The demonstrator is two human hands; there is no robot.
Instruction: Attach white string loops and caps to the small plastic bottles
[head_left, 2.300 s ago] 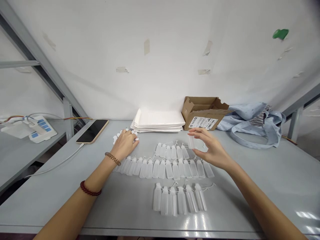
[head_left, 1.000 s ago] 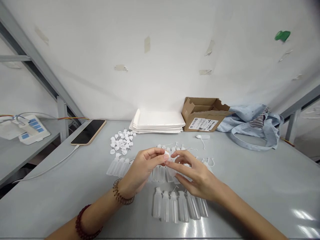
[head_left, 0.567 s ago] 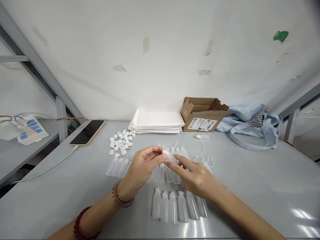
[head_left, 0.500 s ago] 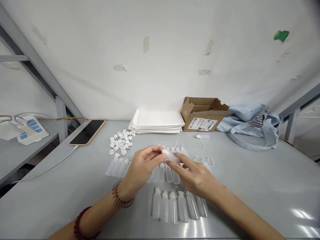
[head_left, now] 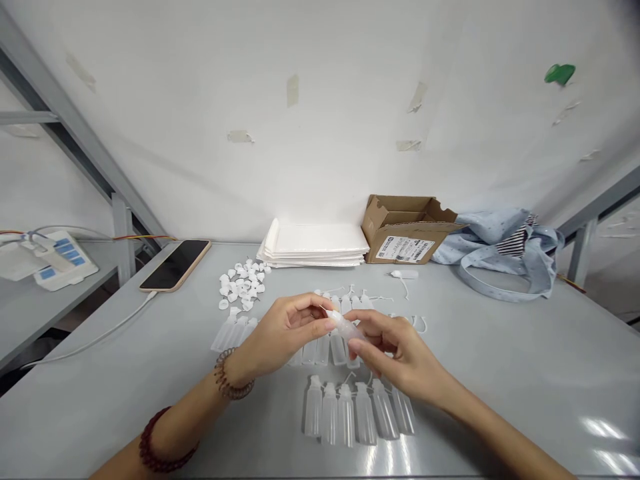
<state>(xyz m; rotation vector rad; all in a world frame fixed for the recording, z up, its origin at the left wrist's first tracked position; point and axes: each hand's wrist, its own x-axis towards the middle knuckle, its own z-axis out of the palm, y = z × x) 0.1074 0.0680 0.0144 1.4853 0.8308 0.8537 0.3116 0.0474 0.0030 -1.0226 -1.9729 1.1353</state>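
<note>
Between my two hands, above the middle of the table, I hold a small translucent squeeze bottle (head_left: 349, 328), tilted with its tip up to the left. The thumb and fingers of my left hand (head_left: 287, 333) pinch its white top, where a thin needle-like tip shows. My right hand (head_left: 400, 350) grips the bottle's body from the right. Below my hands lies a front row of similar bottles (head_left: 346, 415). More bottles (head_left: 323, 348) lie behind, partly covered by my hands, and others (head_left: 235, 333) lie beside my left hand.
White caps (head_left: 243, 283) are heaped at the back left. A phone (head_left: 176, 265) on a cable lies further left. White envelopes (head_left: 315, 243), an open cardboard box (head_left: 407, 233) and blue cloth (head_left: 510, 253) line the wall. One needle-tipped bottle (head_left: 407, 274) lies before the box.
The held bottle has tilted further, its base swinging down to the right. My right hand has shifted slightly right, its fingers now wrapped more around the body. My left hand has moved slightly left.
</note>
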